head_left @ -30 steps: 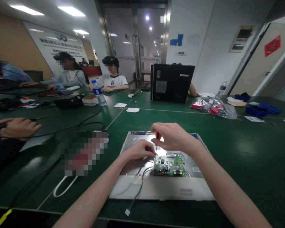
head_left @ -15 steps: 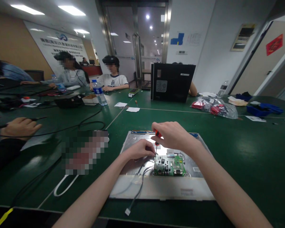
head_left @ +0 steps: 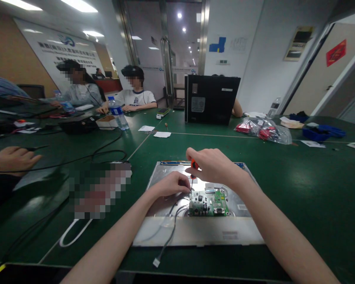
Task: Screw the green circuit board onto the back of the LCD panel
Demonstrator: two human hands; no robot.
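A silver metal panel (head_left: 177,232) lies flat on the green table in front of me, with a small green circuit board (head_left: 208,203) mounted on it. My right hand (head_left: 213,165) is closed round the orange handle of a small screwdriver (head_left: 193,169), held upright with its tip at the board's left corner. My left hand (head_left: 171,185) rests on the panel just left of the tip, fingers pinched together at the shaft. Grey wires (head_left: 168,232) run from the board to a white plug near the table's front edge.
A black computer case (head_left: 211,98) stands behind the panel. A plastic bag of red parts (head_left: 263,132) lies at the right, a water bottle (head_left: 115,114) and cables at the left. Other people sit along the far left; a co-worker's hand (head_left: 8,157) rests nearby.
The view has shifted slightly, so everything sits a little lower left in the picture. Both hands stay at the board with the screwdriver upright.
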